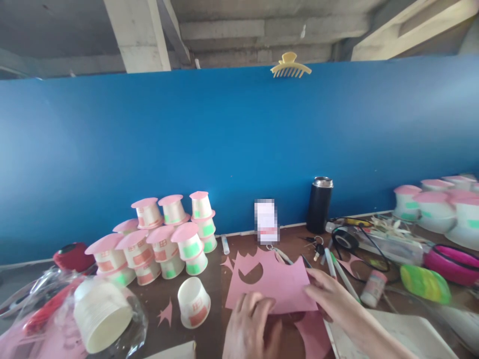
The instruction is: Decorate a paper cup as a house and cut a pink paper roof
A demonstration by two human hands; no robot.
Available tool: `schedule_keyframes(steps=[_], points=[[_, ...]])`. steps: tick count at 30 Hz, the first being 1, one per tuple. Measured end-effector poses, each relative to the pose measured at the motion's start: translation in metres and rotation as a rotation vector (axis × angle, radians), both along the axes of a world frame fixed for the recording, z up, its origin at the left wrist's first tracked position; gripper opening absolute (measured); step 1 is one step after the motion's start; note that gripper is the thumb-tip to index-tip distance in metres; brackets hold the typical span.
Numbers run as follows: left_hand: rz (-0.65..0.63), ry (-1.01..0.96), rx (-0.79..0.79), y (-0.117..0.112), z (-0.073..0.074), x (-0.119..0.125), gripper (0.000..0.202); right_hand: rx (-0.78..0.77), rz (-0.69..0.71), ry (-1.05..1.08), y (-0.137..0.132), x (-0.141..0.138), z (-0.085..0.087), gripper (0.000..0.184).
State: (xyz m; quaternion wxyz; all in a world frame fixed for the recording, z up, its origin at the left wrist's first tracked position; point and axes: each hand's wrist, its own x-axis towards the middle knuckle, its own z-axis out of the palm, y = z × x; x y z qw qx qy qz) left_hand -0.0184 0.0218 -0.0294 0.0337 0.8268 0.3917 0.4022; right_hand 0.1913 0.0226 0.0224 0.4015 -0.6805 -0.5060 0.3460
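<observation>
A pink paper sheet with a round hole cut out of it lies on the brown table in front of me. My left hand rests on its near edge with fingers curled over the paper. My right hand pinches the sheet's right edge between thumb and fingers. A single white paper cup with a red-orange window sticker stands upside down just left of the sheet. Small pink scraps lie near it.
Stacked cup houses with pink round roofs stand at the left, more at the far right. A bagged stack of white cups, black flask, tape roll, keys, pens, a glue bottle and a blue partition surround the spot.
</observation>
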Motion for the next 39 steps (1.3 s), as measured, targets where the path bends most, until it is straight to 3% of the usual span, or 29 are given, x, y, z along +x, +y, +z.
schedule_keyframes(steps=[6, 9, 13, 15, 18, 22, 25, 29, 31, 35, 39], points=[[0.04, 0.066, 0.02, -0.003, 0.002, 0.002, 0.052, -0.061, 0.045, 0.311, -0.009, -0.006, 0.018, 0.023], [0.102, 0.043, 0.049, -0.003, 0.006, -0.001, 0.041, -0.07, 0.058, 0.386, -0.013, -0.006, 0.025, 0.018], [0.073, -0.008, 0.028, 0.0, 0.014, -0.008, 0.023, -0.068, 0.117, 0.383, -0.014, -0.007, 0.025, 0.021], [0.096, -0.105, 0.031, 0.003, 0.019, -0.012, 0.016, -0.023, 0.139, 0.286, -0.011, -0.006, 0.023, 0.035], [0.257, -0.281, 0.024, 0.005, 0.023, -0.016, 0.009, 0.064, 0.121, 0.065, -0.006, -0.003, 0.017, 0.049], [0.292, -0.363, 0.061, 0.005, 0.026, -0.017, 0.011, 0.164, 0.123, -0.09, -0.008, -0.004, 0.012, 0.033], [0.276, -0.379, 0.091, 0.004, 0.027, -0.017, 0.011, 0.179, 0.299, -0.257, -0.017, -0.01, 0.014, 0.018], [0.27, -0.397, 0.124, 0.006, 0.026, -0.019, 0.008, 0.062, 0.547, -0.503, -0.028, -0.016, 0.018, 0.019], [0.286, -0.405, 0.126, 0.007, 0.026, -0.02, 0.007, 0.037, 0.539, -0.587, -0.028, -0.014, 0.019, 0.018], [0.297, -0.409, 0.115, 0.007, 0.027, -0.019, 0.006, 0.06, 0.384, -0.768, -0.026, -0.003, 0.019, 0.019], [0.269, -0.41, 0.112, 0.006, 0.026, -0.019, 0.007, 0.066, 0.307, -0.834, -0.025, 0.004, 0.016, 0.026]])
